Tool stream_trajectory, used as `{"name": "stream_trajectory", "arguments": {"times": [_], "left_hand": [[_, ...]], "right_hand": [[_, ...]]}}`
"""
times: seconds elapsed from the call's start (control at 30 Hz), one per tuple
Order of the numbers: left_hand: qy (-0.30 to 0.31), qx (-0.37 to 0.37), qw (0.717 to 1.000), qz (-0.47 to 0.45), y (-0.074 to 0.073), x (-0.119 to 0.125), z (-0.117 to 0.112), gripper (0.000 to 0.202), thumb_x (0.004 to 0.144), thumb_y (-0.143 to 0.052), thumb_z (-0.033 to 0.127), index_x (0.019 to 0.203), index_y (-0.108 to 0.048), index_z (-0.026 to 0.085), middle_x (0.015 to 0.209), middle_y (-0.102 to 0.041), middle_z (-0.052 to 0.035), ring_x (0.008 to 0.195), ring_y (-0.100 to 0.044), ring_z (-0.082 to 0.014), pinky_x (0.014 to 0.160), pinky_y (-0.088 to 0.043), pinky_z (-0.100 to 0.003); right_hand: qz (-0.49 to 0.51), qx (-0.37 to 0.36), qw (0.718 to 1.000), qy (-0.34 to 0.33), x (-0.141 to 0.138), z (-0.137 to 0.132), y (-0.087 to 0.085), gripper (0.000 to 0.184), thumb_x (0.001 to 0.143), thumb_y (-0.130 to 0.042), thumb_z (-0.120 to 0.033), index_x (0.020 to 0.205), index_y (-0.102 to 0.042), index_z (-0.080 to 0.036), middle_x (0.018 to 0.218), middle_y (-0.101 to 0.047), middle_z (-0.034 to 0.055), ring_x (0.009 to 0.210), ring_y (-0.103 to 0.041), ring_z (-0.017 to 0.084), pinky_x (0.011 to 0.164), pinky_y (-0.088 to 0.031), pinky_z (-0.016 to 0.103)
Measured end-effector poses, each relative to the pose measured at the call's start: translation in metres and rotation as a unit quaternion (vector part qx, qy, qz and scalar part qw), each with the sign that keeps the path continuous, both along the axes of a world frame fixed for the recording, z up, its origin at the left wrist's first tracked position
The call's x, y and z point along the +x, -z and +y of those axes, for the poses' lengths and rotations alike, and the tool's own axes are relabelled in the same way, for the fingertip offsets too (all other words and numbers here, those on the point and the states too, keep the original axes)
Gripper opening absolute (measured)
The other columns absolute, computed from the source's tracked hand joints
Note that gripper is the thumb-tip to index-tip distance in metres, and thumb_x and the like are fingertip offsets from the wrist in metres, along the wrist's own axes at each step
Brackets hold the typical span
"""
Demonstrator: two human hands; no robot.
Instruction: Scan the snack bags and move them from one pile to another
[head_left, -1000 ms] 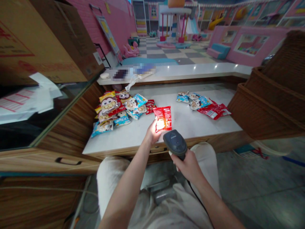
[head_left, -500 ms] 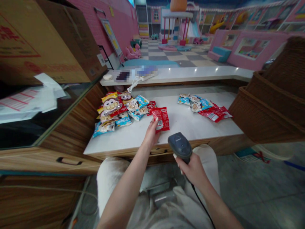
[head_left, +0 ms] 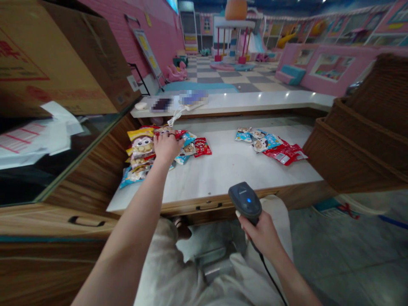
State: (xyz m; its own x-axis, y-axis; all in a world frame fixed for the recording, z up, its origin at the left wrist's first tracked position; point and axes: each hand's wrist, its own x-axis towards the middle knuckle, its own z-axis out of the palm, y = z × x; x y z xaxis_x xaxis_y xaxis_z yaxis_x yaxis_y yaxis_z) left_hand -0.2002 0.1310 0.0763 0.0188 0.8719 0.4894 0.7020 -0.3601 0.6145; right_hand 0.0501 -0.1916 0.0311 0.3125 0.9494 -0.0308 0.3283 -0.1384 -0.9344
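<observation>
My left hand (head_left: 165, 146) reaches out over the left pile of snack packets (head_left: 142, 148) on the white counter (head_left: 229, 170). Its fingers curl down onto a red snack packet (head_left: 179, 134), whose edge shows past the fingertips on top of the pile. My right hand (head_left: 259, 233) is closed round the handle of a dark barcode scanner (head_left: 245, 200), held low in front of the counter's near edge. A blue light shows on the scanner's head. Another red packet (head_left: 202, 147) lies just right of the pile.
A second group of blue and red packets (head_left: 272, 145) lies on the counter's right side. Wicker baskets (head_left: 357, 144) stand at the right. Cardboard boxes (head_left: 57, 63) and papers sit on a glass case at the left. A drawer handle (head_left: 208, 207) is below the counter edge.
My left hand has carried the red packet from the counter's middle back and left onto the pile. The scanner's red light on the packet has gone out, and the scanner has dropped slightly.
</observation>
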Motion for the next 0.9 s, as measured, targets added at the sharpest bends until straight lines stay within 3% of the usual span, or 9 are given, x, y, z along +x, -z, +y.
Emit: {"name": "stream_trajectory", "arguments": {"times": [0.07,0.13,0.23,0.33,0.5,0.67,0.8,0.9], "left_hand": [[0.001,0.013,1.000,-0.020,0.005,0.003,0.000,0.058,0.082,-0.080,0.068,0.121,-0.074,0.025,0.145,-0.069,-0.0158,0.163,-0.029,-0.0495,0.134,0.002,-0.075],[0.001,0.057,0.998,-0.037,0.006,0.014,-0.005,0.051,0.085,-0.080,0.057,0.128,-0.074,0.030,0.155,-0.063,-0.0124,0.165,-0.025,-0.0459,0.137,0.001,-0.068],[0.024,0.102,0.994,-0.005,0.005,0.050,-0.018,0.055,0.094,-0.069,0.040,0.145,-0.064,0.019,0.168,-0.050,-0.0151,0.163,-0.031,-0.0419,0.137,-0.011,-0.065],[0.128,0.083,0.988,0.018,0.013,0.107,-0.030,0.058,0.096,-0.065,0.030,0.151,-0.057,0.013,0.166,-0.050,-0.0206,0.159,-0.040,-0.0380,0.136,-0.023,-0.060],[0.303,0.010,0.953,-0.015,0.052,0.218,-0.040,0.063,0.093,-0.067,0.023,0.155,-0.054,0.017,0.163,-0.053,-0.0200,0.156,-0.047,-0.0336,0.134,-0.032,-0.051],[0.347,-0.037,0.937,0.000,0.077,0.305,-0.040,0.069,0.090,-0.066,0.014,0.158,-0.052,0.009,0.167,-0.047,-0.0262,0.161,-0.041,-0.0354,0.135,-0.029,-0.050],[0.357,-0.049,0.933,0.013,0.081,0.343,-0.032,0.076,0.086,-0.066,0.006,0.160,-0.050,0.011,0.176,-0.035,-0.0244,0.166,-0.032,-0.0360,0.137,-0.024,-0.054],[0.366,-0.083,0.927,0.012,0.086,0.352,-0.026,0.077,0.085,-0.061,0.003,0.160,-0.052,0.017,0.177,-0.037,-0.0185,0.167,-0.031,-0.0341,0.137,-0.023,-0.057]], "right_hand": [[0.010,0.000,1.000,-0.002,0.003,-0.001,0.002,0.032,0.083,-0.067,-0.048,0.061,-0.057,-0.027,0.045,-0.057,-0.0007,0.040,-0.056,0.018,0.045,-0.045,0.028],[0.010,0.004,1.000,0.002,0.007,-0.002,0.004,0.033,0.084,-0.067,-0.047,0.060,-0.056,-0.027,0.043,-0.055,-0.0016,0.040,-0.054,0.018,0.045,-0.045,0.027],[-0.003,0.020,1.000,0.020,0.015,-0.002,0.005,0.032,0.084,-0.067,-0.045,0.059,-0.055,-0.028,0.042,-0.054,-0.0016,0.043,-0.056,0.019,0.046,-0.045,0.027],[0.003,0.024,0.999,0.033,0.024,-0.002,0.005,0.030,0.083,-0.067,-0.043,0.059,-0.055,-0.028,0.042,-0.054,-0.0016,0.049,-0.062,0.022,0.049,-0.048,0.028],[0.007,0.020,0.998,0.053,0.042,-0.007,0.008,0.029,0.083,-0.068,-0.041,0.059,-0.056,-0.029,0.045,-0.054,-0.0013,0.054,-0.065,0.024,0.051,-0.051,0.028],[0.002,0.012,0.997,0.072,0.064,-0.013,0.013,0.029,0.084,-0.067,-0.042,0.060,-0.059,-0.027,0.046,-0.056,-0.0020,0.043,-0.056,0.019,0.047,-0.046,0.027],[-0.012,0.003,0.997,0.076,0.074,-0.013,0.014,0.029,0.084,-0.067,-0.042,0.060,-0.058,-0.027,0.044,-0.056,-0.0013,0.044,-0.057,0.019,0.046,-0.044,0.027],[-0.003,0.002,0.997,0.074,0.074,-0.013,0.015,0.027,0.084,-0.067,-0.041,0.062,-0.060,-0.027,0.045,-0.057,-0.0003,0.051,-0.063,0.022,0.047,-0.046,0.027]]}}
